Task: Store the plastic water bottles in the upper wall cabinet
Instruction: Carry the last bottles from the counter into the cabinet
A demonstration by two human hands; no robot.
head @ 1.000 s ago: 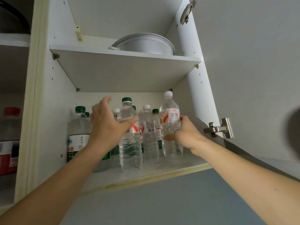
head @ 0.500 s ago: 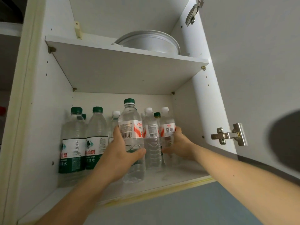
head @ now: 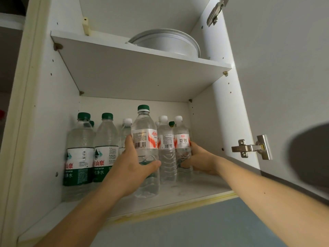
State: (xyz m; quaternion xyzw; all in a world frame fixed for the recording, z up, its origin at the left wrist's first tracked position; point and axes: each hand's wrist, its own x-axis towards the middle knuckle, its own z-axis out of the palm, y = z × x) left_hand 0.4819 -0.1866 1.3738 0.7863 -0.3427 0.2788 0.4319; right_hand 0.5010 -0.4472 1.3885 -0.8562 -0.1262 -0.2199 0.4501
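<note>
The upper wall cabinet (head: pixel 199 189) stands open, with several plastic water bottles upright on its lower shelf. My left hand (head: pixel 132 168) grips a green-capped bottle with a red and white label (head: pixel 145 138) near the shelf's front. My right hand (head: pixel 199 159) grips a white-capped bottle (head: pixel 181 139) at the right end of the group. Between them stands another white-capped bottle (head: pixel 165 148). Two larger green-labelled bottles (head: pixel 79 157) (head: pixel 106 154) stand at the left, with more bottles partly hidden behind.
A round metal pan (head: pixel 167 43) sits on the upper shelf (head: pixel 142 72). The cabinet door (head: pixel 284 77) hangs open at the right, with hinges (head: pixel 251 147) on its inner side. Bare shelf floor shows at the front left and the right.
My left hand has come down from the bottle tops and closed round the green-capped bottle. My right hand has pushed its white-capped bottle deeper in. The view has tilted upward.
</note>
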